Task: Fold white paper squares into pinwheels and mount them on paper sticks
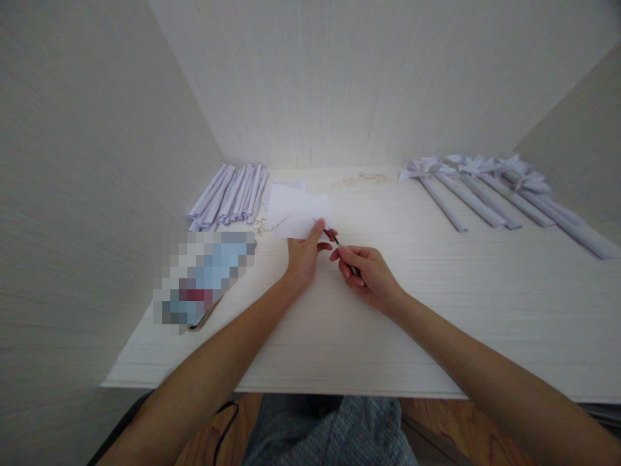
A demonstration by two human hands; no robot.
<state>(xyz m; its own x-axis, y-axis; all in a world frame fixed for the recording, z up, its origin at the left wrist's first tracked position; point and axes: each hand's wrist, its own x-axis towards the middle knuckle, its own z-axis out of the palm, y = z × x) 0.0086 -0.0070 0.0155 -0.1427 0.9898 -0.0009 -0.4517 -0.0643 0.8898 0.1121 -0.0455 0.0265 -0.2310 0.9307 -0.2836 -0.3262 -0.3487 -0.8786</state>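
My left hand [305,255] grips the lower right edge of a white sheet of paper [295,210], with the thumb on top. In my right hand [366,268] is a slim dark tool [334,237], its narrow end pointing up and left beside my left thumb. The tool's exact kind is hard to make out, since my fingers cover much of it. Under the held sheet, part of another white paper [291,186] shows near the back of the table.
Several rolled paper sticks [233,197] lie side by side at the back left. At the back right are several paper sticks [480,197] with folded paper tops. A blurred-out phone-like device [213,278] rests front left. Beige strands [369,178] lie near the back wall [310,84].
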